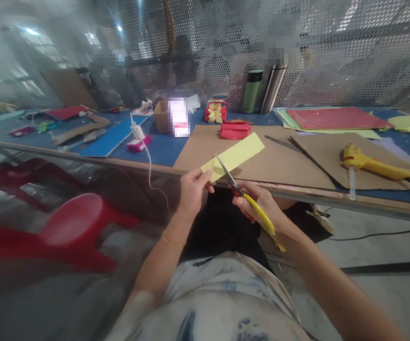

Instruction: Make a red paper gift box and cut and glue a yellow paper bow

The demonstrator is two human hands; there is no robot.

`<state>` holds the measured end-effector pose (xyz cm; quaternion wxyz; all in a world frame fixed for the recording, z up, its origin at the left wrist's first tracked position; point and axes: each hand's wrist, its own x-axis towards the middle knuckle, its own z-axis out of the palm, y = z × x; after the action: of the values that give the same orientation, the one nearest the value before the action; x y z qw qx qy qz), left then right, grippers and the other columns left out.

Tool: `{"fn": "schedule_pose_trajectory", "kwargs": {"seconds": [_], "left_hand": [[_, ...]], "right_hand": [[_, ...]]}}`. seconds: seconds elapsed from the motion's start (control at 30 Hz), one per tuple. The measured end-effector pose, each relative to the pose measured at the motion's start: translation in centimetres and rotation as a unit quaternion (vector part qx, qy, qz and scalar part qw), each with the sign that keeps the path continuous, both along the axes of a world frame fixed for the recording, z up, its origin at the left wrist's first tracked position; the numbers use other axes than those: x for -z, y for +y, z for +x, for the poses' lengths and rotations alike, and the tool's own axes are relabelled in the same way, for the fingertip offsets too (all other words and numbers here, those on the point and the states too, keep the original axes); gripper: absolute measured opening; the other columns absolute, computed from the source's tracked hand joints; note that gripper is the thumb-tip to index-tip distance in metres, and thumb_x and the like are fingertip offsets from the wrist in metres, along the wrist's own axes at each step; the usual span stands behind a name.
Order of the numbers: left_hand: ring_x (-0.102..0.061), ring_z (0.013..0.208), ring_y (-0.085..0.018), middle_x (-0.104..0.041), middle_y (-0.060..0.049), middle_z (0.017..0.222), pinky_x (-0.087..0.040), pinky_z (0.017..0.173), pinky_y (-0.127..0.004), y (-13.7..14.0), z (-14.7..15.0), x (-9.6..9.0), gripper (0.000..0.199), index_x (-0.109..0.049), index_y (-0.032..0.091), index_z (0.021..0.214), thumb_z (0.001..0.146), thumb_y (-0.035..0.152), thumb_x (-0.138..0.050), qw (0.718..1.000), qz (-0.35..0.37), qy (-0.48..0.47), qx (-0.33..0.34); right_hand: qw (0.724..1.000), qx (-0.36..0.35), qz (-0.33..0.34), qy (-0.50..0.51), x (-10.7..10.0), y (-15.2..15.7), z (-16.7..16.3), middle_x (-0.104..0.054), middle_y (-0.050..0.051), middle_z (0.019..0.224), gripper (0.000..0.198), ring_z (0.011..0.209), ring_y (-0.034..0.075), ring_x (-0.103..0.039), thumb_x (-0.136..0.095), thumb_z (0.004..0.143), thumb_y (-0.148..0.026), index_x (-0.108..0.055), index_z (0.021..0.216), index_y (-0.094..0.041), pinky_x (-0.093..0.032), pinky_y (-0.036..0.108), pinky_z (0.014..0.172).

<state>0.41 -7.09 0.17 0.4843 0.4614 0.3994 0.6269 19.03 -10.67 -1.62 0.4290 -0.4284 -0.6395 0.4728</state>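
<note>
My left hand (195,188) pinches the near left end of a long yellow paper strip (242,154), thumb on top. In my right hand (258,201) is a pair of scissors (258,213) with yellow-coloured handles, partly hidden by my fingers. Their metal blades point up and to the left and cross the strip close to my left thumb. Whether the blades have bitten into the paper I cannot tell. The strip slants up to the right over a brown cardboard sheet (272,166). Just beyond its far end lies a folded red paper piece (235,130).
A yellow hot glue gun (375,163) lies on cardboard at the right, beside dark blades (318,161). Behind stand a green bottle (253,91) and a steel flask (273,90). Coloured paper sheets (336,117) are stacked back right. A white cable (150,166) hangs over the table edge near a red stool (75,218).
</note>
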Motion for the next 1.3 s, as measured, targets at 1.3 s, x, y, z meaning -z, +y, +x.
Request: {"fn": "schedule_pose_trajectory", "kwargs": {"seconds": [1.3], "left_hand": [[-0.056, 0.038, -0.009, -0.065, -0.004, 0.054, -0.034, 0.037, -0.018, 4.8, -3.5, -1.2, 0.025, -0.063, 0.015, 0.063, 0.074, 0.029, -0.08, 0.992, -0.094, 0.065, 0.046]], "right_hand": [[0.992, 0.108, -0.058, 0.042, -2.3, 1.3, -2.0, -0.056, -0.007, 0.052, 0.06, 0.03, 0.007, -0.04, -0.074, 0.068, -0.075, -0.061, 0.091, -0.021, -0.029, 0.021, 0.026]]}}
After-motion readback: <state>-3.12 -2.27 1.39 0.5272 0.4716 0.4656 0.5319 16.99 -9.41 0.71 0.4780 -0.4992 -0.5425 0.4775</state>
